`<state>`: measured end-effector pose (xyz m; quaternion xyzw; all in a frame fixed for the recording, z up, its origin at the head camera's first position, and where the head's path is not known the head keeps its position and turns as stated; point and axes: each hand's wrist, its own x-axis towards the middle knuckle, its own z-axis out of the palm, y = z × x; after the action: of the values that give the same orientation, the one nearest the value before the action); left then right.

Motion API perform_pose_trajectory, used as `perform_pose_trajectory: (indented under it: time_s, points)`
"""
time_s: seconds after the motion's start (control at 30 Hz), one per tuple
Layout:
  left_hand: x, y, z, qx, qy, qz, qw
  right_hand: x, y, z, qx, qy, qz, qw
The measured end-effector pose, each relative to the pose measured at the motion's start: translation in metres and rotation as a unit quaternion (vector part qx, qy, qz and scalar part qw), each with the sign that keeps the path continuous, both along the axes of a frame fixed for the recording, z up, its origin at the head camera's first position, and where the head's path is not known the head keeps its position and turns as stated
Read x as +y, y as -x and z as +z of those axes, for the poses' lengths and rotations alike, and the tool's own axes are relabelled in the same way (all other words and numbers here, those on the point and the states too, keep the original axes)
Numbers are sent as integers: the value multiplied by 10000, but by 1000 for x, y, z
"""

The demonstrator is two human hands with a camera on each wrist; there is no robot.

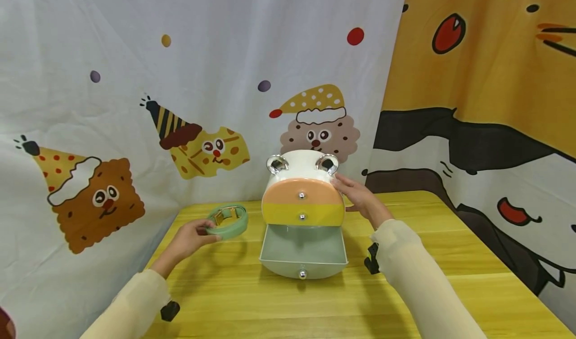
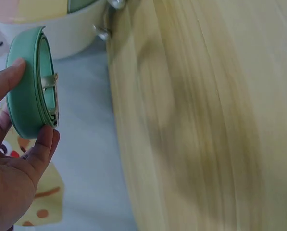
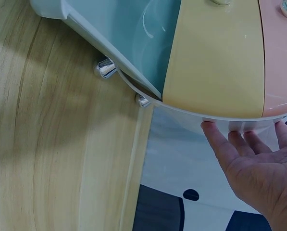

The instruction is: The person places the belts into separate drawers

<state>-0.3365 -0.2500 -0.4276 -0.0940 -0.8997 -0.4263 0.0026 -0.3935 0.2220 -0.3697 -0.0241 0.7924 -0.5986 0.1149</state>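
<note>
A green belt (image 1: 230,229) with a gold buckle is rolled into a coil. My left hand (image 1: 191,239) pinches it between thumb and fingers, holding it above the table left of a small drawer cabinet (image 1: 301,161). In the left wrist view the thumb presses the outer face of the coiled belt (image 2: 25,91). The cabinet has a white body, silver ring eyes, and orange and yellow drawers that are closed. Its green bottom drawer (image 1: 302,269) is pulled out, with bare floor showing. Straight fingertips of my right hand (image 3: 258,163) touch the cabinet's right side.
The wood-grain table (image 1: 234,304) carries the cabinet near its back edge. Behind it hangs a white curtain (image 1: 216,39) with cartoon snacks; an orange and black patterned curtain (image 1: 450,79) hangs at the right. Short silver feet (image 3: 106,68) raise the cabinet off the tabletop.
</note>
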Motion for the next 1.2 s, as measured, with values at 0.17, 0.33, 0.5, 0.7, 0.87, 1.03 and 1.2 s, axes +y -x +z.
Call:
perform_pose_trajectory:
  time_s: [0.17,0.33,0.5,0.7,0.87,1.03,1.2]
  points:
    - [9,-10,10,-140,-273,-288,9991,-1,0,0,19,-19,24,10000]
    - [17,-21,18,-243,-483,-601,9967,-2,0,1,19,-47,23,10000]
    - [27,-29,25,-142,-574,-1044,9928,-2,0,2,51,-74,24,10000]
    - [42,-34,27,-163,-606,-1385,9884,-1,1,0,13,-76,-6,10000]
    - [52,-34,23,-169,-633,-1593,9851,-1,0,-1,-1,-47,-8,10000]
    - [61,-32,19,-107,-627,-1797,9817,-1,-2,0,20,-32,-12,10000]
    - [73,-30,17,-113,-609,-2024,9773,-1,-2,2,26,-48,-3,10000]
